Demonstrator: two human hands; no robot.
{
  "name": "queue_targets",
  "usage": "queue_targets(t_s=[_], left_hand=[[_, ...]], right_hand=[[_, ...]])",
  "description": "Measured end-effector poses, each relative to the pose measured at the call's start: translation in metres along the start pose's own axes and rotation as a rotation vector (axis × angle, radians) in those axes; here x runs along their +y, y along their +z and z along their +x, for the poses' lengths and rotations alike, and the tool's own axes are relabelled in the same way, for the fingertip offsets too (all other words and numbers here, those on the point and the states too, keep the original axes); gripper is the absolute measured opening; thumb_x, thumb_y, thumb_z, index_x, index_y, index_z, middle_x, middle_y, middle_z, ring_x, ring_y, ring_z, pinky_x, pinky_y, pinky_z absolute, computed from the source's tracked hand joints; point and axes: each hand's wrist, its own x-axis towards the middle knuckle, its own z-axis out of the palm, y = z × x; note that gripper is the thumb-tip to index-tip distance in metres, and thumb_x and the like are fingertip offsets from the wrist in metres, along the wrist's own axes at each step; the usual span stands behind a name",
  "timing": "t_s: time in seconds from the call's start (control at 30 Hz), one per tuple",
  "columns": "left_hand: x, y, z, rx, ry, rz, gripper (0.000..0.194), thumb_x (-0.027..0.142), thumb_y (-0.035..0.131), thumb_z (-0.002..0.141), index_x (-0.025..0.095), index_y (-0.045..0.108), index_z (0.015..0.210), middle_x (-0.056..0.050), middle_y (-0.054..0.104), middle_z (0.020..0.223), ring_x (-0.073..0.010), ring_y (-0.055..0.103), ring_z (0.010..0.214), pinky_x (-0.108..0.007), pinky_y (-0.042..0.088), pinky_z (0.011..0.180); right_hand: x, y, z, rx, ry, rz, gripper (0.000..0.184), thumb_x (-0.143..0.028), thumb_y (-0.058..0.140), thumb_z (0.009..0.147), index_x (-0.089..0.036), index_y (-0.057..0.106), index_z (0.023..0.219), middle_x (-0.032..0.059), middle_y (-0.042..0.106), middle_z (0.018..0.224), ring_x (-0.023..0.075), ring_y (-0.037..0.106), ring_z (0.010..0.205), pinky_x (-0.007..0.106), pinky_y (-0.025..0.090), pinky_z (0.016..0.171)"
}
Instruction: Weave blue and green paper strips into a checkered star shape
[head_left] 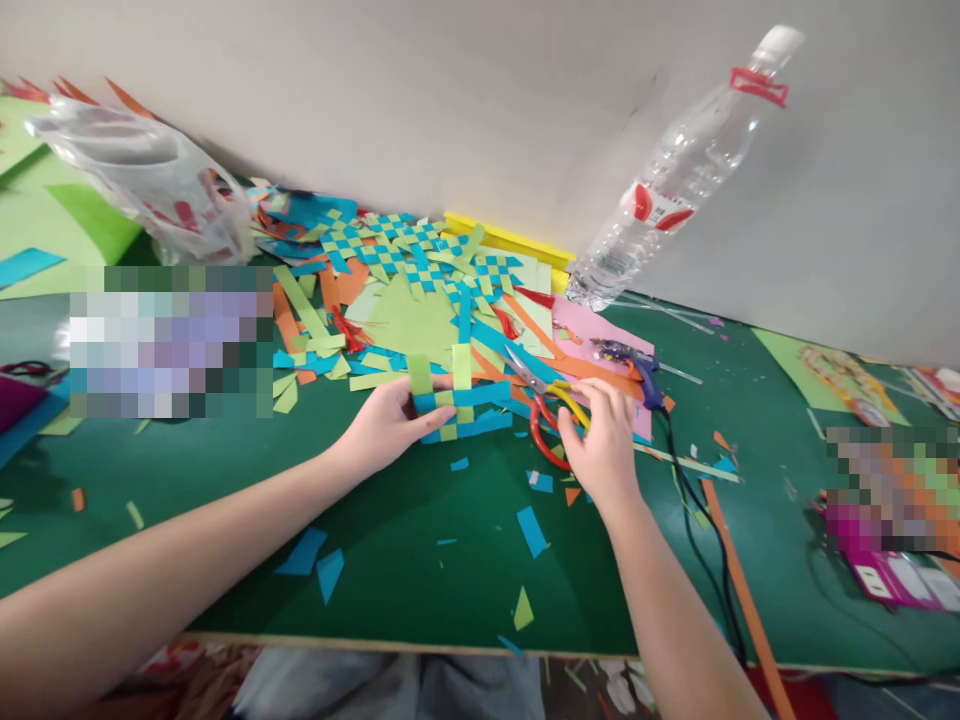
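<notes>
Pinching the small woven paper piece near the middle of the view, the left hand is pressing its thumb on the front of the blue and green strips, while its other fingers are reaching partly out of sight behind them. Just to the right of it, the right hand is closing its fingers on the handles of the scissors, which are showing one yellow loop and one red loop, with the metal blades pointing up and leftward over the loose strips. Whether the scissors are resting on anything is not clear. The woven piece is sitting above the green tabletop, its longer blue strips extending rightward toward the scissors and two green ends standing upward. Beyond the hands, a cluster of blue and green woven pieces is lying on and beside green sheets, close to a yellow strip-like object at the wall. A glue gun is lying on pink paper, its dark cord running toward the near edge past an orange strip. A clear bottle is leaning at the back right, and a plastic bag is occupying the back left. Blue, green and orange scraps are dotting the tabletop.
</notes>
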Motion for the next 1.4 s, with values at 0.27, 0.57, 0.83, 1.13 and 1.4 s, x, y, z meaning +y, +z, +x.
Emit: queue_targets(t_s=[0.27, 0.57, 0.83, 1.13, 1.4], left_hand=[[0.001, -0.002, 0.004, -0.075, 0.015, -0.002, 0.044, 0.047, 0.065, 0.075, 0.018, 0.060, 0.108, -0.006, 0.069, 0.099, -0.0231, 0.065, 0.089, -0.038, 0.052, 0.081], [0.004, -0.001, 0.003, -0.137, 0.066, -0.005, 0.047, 0.051, 0.062, 0.077, 0.017, 0.058, 0.109, -0.006, 0.069, 0.097, -0.0232, 0.066, 0.085, -0.035, 0.054, 0.074], [0.007, -0.001, 0.003, -0.172, 0.112, 0.180, 0.037, 0.046, 0.057, 0.082, 0.020, 0.062, 0.108, -0.003, 0.067, 0.104, -0.0207, 0.063, 0.089, -0.029, 0.051, 0.078], [0.004, 0.000, 0.002, -0.140, 0.153, 0.313, 0.046, 0.049, 0.064, 0.076, 0.019, 0.060, 0.111, -0.006, 0.065, 0.114, -0.0244, 0.060, 0.104, -0.035, 0.047, 0.093], [0.004, 0.001, -0.001, -0.170, 0.195, 0.373, 0.047, 0.048, 0.064, 0.075, 0.020, 0.060, 0.113, -0.006, 0.066, 0.114, -0.0246, 0.059, 0.110, -0.034, 0.048, 0.092]], right_hand=[[-0.039, -0.001, -0.003, 0.092, -0.207, 0.203, 0.034, -0.020, 0.053, 0.082, -0.025, 0.046, 0.115, 0.0088, 0.058, 0.112, 0.0247, 0.053, 0.110, 0.048, 0.042, 0.095], [-0.062, 0.017, 0.025, -0.066, 0.043, 0.725, 0.036, -0.031, 0.052, 0.086, -0.024, 0.039, 0.120, 0.0084, 0.057, 0.117, 0.0178, 0.060, 0.095, 0.039, 0.052, 0.085], [-0.055, 0.025, 0.010, -0.132, -0.060, 0.610, 0.041, -0.029, 0.058, 0.082, -0.024, 0.044, 0.121, 0.0084, 0.056, 0.116, 0.0219, 0.055, 0.105, 0.043, 0.048, 0.093], [-0.056, 0.027, 0.006, -0.204, -0.020, 0.651, 0.043, -0.032, 0.057, 0.083, -0.023, 0.040, 0.122, 0.0043, 0.062, 0.095, 0.0172, 0.060, 0.084, 0.038, 0.050, 0.083], [-0.057, 0.026, 0.006, -0.288, 0.030, 0.741, 0.041, -0.033, 0.060, 0.082, -0.024, 0.045, 0.120, 0.0006, 0.067, 0.081, 0.0165, 0.065, 0.078, 0.034, 0.053, 0.076]])
